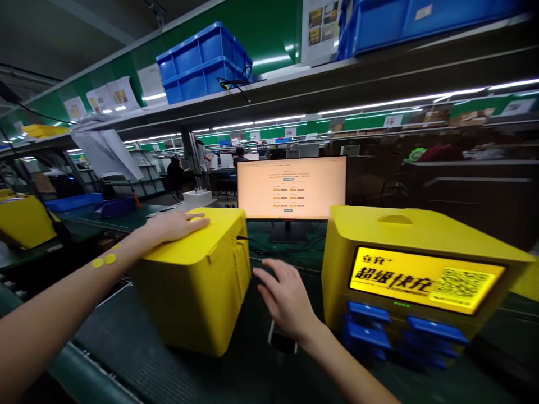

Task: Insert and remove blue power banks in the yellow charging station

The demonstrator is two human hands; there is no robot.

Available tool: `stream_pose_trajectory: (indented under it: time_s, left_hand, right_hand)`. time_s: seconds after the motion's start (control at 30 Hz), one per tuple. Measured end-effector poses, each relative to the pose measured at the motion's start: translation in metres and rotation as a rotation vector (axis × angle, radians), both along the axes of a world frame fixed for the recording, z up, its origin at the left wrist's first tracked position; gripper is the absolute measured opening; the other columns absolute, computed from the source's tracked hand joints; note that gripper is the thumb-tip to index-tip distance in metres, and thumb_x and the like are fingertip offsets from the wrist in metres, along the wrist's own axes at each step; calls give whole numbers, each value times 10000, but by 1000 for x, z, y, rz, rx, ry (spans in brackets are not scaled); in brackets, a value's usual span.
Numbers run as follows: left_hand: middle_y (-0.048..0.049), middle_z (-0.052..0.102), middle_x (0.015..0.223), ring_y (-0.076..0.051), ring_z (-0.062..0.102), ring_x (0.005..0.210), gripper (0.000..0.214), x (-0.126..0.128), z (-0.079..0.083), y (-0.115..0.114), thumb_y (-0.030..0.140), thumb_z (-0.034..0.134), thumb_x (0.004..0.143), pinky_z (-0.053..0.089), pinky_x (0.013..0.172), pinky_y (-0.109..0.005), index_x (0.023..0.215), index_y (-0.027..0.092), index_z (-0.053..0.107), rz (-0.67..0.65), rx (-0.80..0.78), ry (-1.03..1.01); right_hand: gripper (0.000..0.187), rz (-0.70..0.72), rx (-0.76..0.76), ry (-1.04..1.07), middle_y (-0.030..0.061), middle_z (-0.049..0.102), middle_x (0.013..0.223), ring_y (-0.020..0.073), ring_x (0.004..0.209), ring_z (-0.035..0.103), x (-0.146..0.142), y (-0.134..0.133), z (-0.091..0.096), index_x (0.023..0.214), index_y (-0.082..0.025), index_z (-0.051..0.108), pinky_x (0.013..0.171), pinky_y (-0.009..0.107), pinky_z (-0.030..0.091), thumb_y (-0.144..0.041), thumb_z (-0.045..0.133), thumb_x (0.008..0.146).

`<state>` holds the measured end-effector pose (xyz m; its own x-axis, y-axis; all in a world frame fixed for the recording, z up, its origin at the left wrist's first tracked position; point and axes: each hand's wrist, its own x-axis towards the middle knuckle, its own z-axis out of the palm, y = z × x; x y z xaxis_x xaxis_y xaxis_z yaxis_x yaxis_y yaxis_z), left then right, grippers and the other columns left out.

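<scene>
My left hand (179,225) lies flat, fingers stretched out, on top of a yellow box-shaped device (197,280) that stands on the dark work surface (138,342); two small yellow round stickers sit on my left forearm. My right hand (284,297) hovers with fingers spread between that device and a second yellow device (404,264) on the right, close to a dark object below it that I cannot make out. The second device shows a lit yellow screen with a QR code and several blue slots. A cable runs into the first device's right side.
A lit monitor (292,188) stands behind the two devices. Blue bins (204,62) and papers sit on a shelf overhead. A yellow bin (23,221) and blue trays (73,202) are at the left. People work at benches far behind.
</scene>
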<state>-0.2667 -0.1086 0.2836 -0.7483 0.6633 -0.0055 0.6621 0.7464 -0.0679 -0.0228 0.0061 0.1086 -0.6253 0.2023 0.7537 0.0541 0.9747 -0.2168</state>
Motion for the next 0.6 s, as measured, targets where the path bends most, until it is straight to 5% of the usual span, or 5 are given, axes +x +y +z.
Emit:
stream_pose_trajectory:
  time_s: [0.17, 0.33, 0.4, 0.5, 0.6]
  left_hand:
    - [-295, 484, 1267, -463, 466, 1118, 1063, -4, 9, 24, 827, 166, 702, 375, 908, -542, 1283, -10, 465, 254, -8, 82]
    - [-200, 594, 1115, -333, 564, 925, 919, 7, -4, 29, 734, 98, 757, 476, 800, -453, 1218, 77, 545, 140, 78, 117]
    - [-99, 608, 1117, -303, 546, 977, 762, 23, -30, 26, 652, 104, 793, 447, 899, -449, 1246, 229, 547, -27, 263, 125]
    - [35, 575, 1143, -246, 493, 1113, 483, 75, -99, 26, 599, 280, 793, 366, 1030, -348, 1188, 477, 530, -258, 767, 43]
    - [-26, 561, 1070, -272, 507, 1082, 374, 150, -185, 39, 618, 468, 688, 424, 946, -382, 943, 406, 641, -357, 946, -491]
  right_hand:
    - [309, 23, -49, -90, 102, 579, 1136, 234, 1052, 545, 112, 7, -56, 1138, -225, 567, 846, 381, 510, -112, 426, 887]
    - [221, -65, -139, -63, 45, 648, 964, 177, 879, 631, 193, 26, -85, 1066, -257, 600, 728, 240, 547, -173, 474, 904]
    - [205, -163, -126, 2, 25, 657, 950, 174, 862, 640, 220, 40, -94, 1063, -278, 605, 727, 233, 545, -208, 500, 901]
    - [205, -499, -89, 151, 53, 636, 1029, 240, 944, 618, 263, 76, -112, 1071, -280, 600, 809, 356, 527, -315, 503, 893]
    - [389, -857, -131, 133, 112, 596, 1122, 342, 1012, 572, 307, 127, -137, 1123, -252, 590, 788, 501, 505, -502, 438, 866]
